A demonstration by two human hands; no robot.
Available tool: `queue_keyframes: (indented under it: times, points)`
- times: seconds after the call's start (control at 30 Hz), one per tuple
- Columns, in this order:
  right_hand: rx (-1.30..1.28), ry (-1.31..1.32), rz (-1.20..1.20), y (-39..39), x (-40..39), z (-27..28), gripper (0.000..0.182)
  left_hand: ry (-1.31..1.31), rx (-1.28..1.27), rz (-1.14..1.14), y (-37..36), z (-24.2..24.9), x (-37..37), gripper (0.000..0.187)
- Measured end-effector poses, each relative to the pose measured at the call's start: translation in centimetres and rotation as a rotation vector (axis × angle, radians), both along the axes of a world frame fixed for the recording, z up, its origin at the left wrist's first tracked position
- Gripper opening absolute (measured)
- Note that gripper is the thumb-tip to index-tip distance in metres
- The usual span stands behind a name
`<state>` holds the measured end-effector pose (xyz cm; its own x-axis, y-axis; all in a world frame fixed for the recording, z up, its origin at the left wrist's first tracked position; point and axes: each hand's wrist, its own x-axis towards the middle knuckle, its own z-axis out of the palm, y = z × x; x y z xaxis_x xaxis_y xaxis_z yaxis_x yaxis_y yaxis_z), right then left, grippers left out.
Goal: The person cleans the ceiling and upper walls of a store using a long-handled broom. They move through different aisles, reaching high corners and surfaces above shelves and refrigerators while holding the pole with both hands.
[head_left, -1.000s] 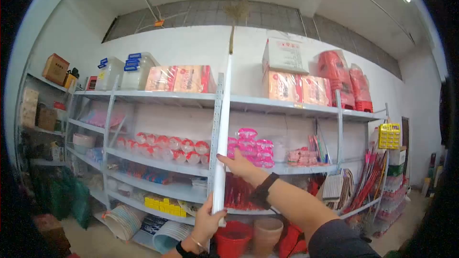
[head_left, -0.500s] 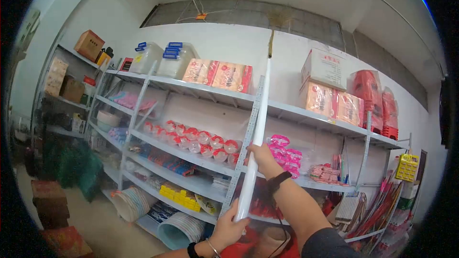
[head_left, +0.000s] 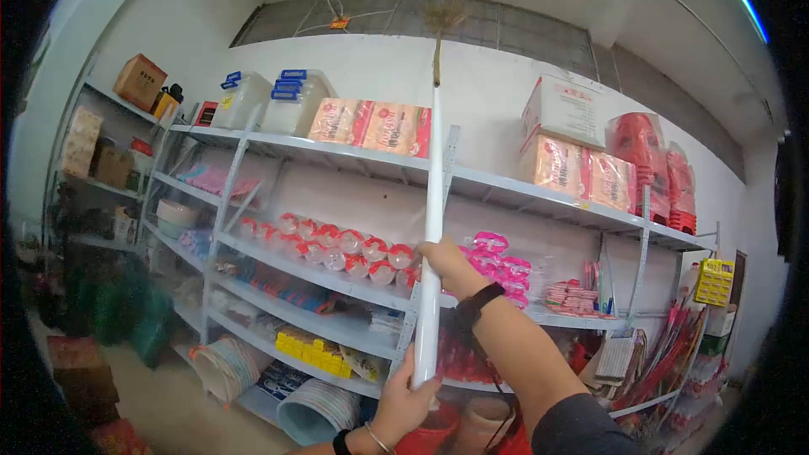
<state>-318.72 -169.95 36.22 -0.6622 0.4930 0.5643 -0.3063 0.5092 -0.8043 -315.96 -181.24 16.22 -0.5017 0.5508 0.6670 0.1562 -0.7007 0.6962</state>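
Observation:
A long white pole [head_left: 435, 160] rises nearly upright in front of me, with a straw-like bristle head [head_left: 444, 13] on a thin dark stem at its far end. The bristles stand against the grey panel band high on the wall. My left hand [head_left: 408, 400] is closed round the pole's lower end. Further up, my right hand [head_left: 447, 265] wraps the pole in front of the shelf with pink packs [head_left: 497, 265]. Dark bands circle both wrists.
Metal shelving [head_left: 337, 150] runs along the wall, holding lidded plastic boxes [head_left: 299, 97], tissue packs [head_left: 392, 126] and red stacked stools [head_left: 640, 152]. Nested buckets [head_left: 316, 413] stand low in front. Cartons [head_left: 80, 366] are piled at left.
The pole and its bristle head have swung left, both hands staying on it. My right hand has shifted slightly left and up. The whole view has moved a little too.

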Motion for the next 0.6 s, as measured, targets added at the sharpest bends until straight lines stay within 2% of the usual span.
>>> queue_keyframes:
  times: [0.2,0.33,0.4,0.5,0.6]
  points:
    - [0.070,-0.066,-0.008,0.9,-5.6,-0.2,0.033,-0.039,-0.031,0.118,-2.2,0.7,-2.1,0.065]
    - [0.051,-0.051,0.069,-1.2,-6.0,-0.7,0.027,-0.029,-0.061,0.126,-3.2,0.8,-2.5,0.069]
    - [-0.018,-0.076,0.155,-2.0,-6.1,-1.1,0.028,0.003,-0.138,0.198,-4.5,0.8,-2.5,0.071]
    - [-0.184,-0.060,0.263,-2.5,-7.7,-2.3,0.023,0.177,-0.125,0.452,-5.1,-0.6,-3.7,0.073]
    - [-0.285,-0.043,0.372,-1.8,-9.9,-2.7,0.017,0.138,-0.251,0.438,-7.0,-0.6,-3.5,0.075]
